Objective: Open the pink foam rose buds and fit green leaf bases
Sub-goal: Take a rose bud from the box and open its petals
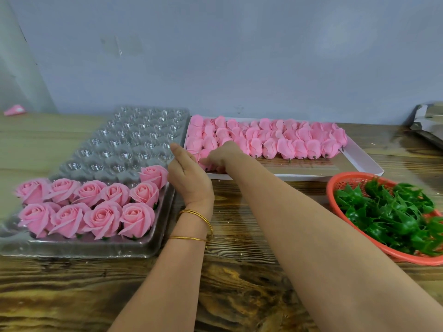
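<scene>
Wooden table (239, 271) fills the view. Clear tray (134, 130) at 9 o'clock, opened roses (103, 215) filling its near rows. White box (364, 159) at 1 o'clock, packed with buds (287, 144). Red basket (347, 177) at 4 o'clock, heaped with leaf bases (388, 212). Left hand (189, 180) hangs relaxed and empty beside the tray. Right hand (221, 155) is down on the box's near-left buds; whether it has one, I can't tell. Risk: they're tightly packed, so a careless pull could drag out neighbours or crease soft petals.
</scene>
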Demonstrator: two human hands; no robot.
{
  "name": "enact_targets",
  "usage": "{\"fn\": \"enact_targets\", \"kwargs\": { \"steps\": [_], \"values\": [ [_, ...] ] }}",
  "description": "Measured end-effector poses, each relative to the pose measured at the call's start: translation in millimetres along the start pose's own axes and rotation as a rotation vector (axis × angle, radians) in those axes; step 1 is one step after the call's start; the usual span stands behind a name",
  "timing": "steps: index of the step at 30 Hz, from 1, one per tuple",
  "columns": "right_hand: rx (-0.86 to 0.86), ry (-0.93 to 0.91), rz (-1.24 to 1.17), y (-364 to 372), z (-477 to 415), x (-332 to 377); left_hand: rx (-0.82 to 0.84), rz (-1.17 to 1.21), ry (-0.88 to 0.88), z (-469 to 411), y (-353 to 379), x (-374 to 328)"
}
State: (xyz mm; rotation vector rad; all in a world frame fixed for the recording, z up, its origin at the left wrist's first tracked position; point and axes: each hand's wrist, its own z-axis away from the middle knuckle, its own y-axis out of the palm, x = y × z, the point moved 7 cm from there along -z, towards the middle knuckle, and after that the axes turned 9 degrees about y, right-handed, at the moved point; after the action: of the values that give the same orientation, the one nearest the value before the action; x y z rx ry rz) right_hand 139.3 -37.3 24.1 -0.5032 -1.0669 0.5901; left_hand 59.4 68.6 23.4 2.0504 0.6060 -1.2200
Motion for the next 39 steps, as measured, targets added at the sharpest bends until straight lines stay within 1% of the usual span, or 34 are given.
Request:
{"fn": "enact_targets", "kwargs": {
  "steps": [3, 6, 7, 11, 15, 19, 24, 30, 39],
  "values": [
    [-0.014, 0.011, 0.026, -2.0, -2.9, -1.7, 0.002, -0.005, -0.002, 0.0, -0.3, 0.4],
    [-0.004, 0.053, -0.092, -3.2, -5.0, -3.8, 0.003, -0.002, -0.011, -0.2, -0.6, 1.1],
    [-0.005, 0.057, -0.099, -3.5, -5.2, -3.8, 0.004, 0.0, -0.012, -0.3, -0.7, 1.4],
    [-0.009, 0.023, -0.038, 0.3, -5.3, 0.4, 0.007, 0.0, -0.012, 0.3, -0.3, 1.3],
    [-0.022, 0.027, -0.049, 3.2, -7.7, -2.0, 0.01, -0.004, -0.021, 0.1, -0.1, 1.5],
    [-0.056, 0.021, -0.102, 2.0, -8.0, -5.6, 0.015, -0.029, -0.012, 0.2, -0.5, 0.3],
    [-0.146, -0.003, -0.068, -3.5, -8.0, -11.5, 0.006, -0.04, -0.001, 0.6, -2.1, -1.2],
    [-0.204, -0.058, -0.066, -8.2, -7.3, -12.7, 0.001, -0.057, 0.002, -0.3, -2.2, -3.3],
    [-0.286, -0.094, -0.013, -18.6, -2.0, -16.3, 0.052, -0.066, -0.001, -0.9, 1.7, -0.2]
  ]
}}
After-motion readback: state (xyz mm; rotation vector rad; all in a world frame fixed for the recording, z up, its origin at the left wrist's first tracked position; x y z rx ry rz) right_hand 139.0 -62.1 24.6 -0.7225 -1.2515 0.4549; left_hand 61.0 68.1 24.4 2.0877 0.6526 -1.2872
